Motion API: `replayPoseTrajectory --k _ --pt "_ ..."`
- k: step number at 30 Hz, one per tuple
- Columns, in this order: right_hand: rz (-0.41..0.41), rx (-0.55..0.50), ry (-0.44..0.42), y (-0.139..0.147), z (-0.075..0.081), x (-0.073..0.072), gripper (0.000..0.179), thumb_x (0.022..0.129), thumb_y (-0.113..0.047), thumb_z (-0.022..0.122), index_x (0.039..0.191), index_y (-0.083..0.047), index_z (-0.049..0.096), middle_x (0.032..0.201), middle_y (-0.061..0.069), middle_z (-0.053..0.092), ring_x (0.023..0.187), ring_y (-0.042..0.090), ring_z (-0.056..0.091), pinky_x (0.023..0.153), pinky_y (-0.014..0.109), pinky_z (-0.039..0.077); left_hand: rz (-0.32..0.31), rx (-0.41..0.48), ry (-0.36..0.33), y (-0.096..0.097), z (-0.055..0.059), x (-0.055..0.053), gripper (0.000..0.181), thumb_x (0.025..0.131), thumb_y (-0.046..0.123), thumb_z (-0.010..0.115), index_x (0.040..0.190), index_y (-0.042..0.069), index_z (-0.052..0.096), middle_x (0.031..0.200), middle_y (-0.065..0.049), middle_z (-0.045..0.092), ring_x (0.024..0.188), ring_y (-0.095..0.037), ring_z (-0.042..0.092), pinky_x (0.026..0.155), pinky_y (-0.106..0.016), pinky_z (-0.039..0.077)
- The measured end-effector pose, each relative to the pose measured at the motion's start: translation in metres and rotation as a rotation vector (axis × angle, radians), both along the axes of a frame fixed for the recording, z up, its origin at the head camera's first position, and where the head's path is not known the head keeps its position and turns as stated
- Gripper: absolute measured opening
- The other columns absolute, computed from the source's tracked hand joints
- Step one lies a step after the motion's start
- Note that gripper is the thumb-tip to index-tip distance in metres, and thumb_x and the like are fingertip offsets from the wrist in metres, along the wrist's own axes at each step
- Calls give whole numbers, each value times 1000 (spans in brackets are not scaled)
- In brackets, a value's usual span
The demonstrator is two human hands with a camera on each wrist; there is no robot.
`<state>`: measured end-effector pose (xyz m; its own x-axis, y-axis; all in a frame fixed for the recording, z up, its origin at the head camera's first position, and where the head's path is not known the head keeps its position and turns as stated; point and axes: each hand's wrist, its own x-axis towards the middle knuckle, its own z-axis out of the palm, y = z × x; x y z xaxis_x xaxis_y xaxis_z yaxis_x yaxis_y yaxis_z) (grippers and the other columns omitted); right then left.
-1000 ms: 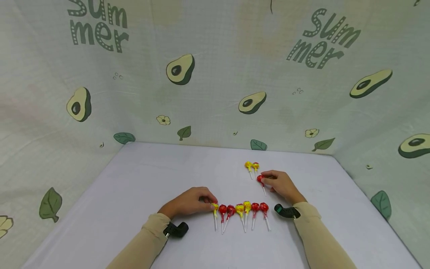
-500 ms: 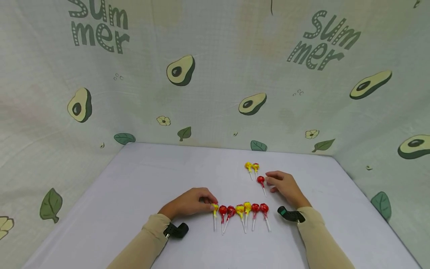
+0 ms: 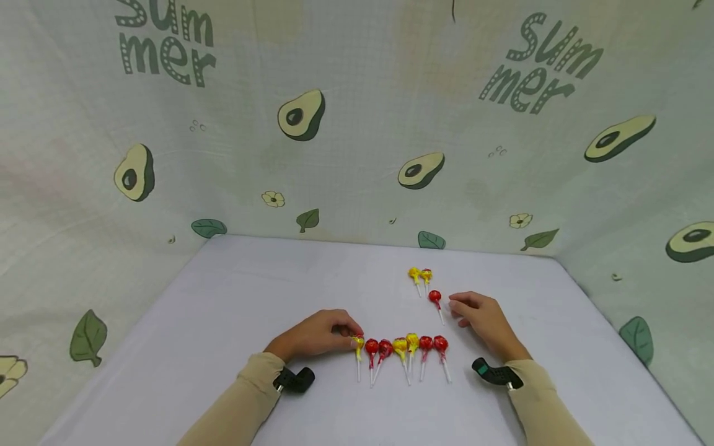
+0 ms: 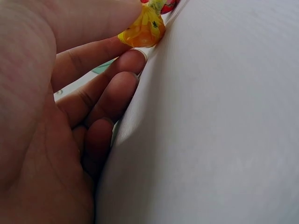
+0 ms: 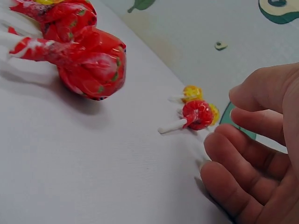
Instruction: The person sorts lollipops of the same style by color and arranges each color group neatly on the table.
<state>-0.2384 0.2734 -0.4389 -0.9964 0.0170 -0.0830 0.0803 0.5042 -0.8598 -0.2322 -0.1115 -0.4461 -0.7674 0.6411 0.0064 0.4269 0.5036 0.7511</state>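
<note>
My left hand [image 3: 318, 334] pinches the head of a yellow lollipop [image 4: 145, 30] between thumb and fingers, at the left end of a row on the table. To its right in the row lie two red lollipops [image 3: 371, 347], two yellow lollipops [image 3: 400, 345] and two more red lollipops [image 3: 440, 344], sticks toward me. My right hand [image 3: 484, 319] is just right of a single red lollipop [image 5: 197, 115], apart from it, its fingers loosely bent around nothing. Behind that one lie two yellow lollipops [image 3: 414, 273] side by side.
A white-covered table [image 3: 268, 279] holds everything. Behind and beside it hangs a pale cloth [image 3: 346, 124] printed with avocados, leaves and lettering. Each wrist wears a black camera mount [image 3: 298, 380].
The right hand has let go of the single red lollipop and drawn back to the right. That lollipop stays lying behind the row. The left hand keeps its place on the yellow lollipop.
</note>
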Motion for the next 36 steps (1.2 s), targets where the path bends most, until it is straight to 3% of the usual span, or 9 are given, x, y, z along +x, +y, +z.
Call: replayPoseTrajectory --k 12,17,23,28,36 --pt "34 33 8 -6 4 26 41 97 -37 67 126 -7 65 105 8 67 91 24 62 78 28 53 2 -9 -15 1 2 -1 22 89 33 76 111 33 73 101 19 63 97 -8 56 87 -30 47" --pt "49 95 20 -9 3 37 39 97 -37 67 123 -8 67 101 6 67 87 20 63 78 31 51 1 -8 -14 1 2 -2 21 89 32 76 109 33 73 101 19 62 97 -8 56 87 -30 47" --pt "82 160 44 -14 -1 47 32 96 -33 68 119 -10 70 112 3 68 96 19 63 80 32 52 -14 -9 5 -1 1 -1 19 90 32 74 110 32 73 100 20 62 96 -7 56 86 -29 47" --pt "159 194 94 -14 -2 50 33 95 -36 70 119 -13 70 116 0 68 103 17 60 87 33 49 -16 11 8 -2 1 -3 19 91 32 74 110 33 73 101 19 63 95 -8 57 86 -30 47" --pt "227 187 89 -10 -3 51 35 93 -35 72 120 -13 69 113 -2 67 98 16 60 83 26 50 11 43 -52 -2 0 -4 19 92 33 73 111 33 72 100 15 64 94 -12 57 83 -31 47"
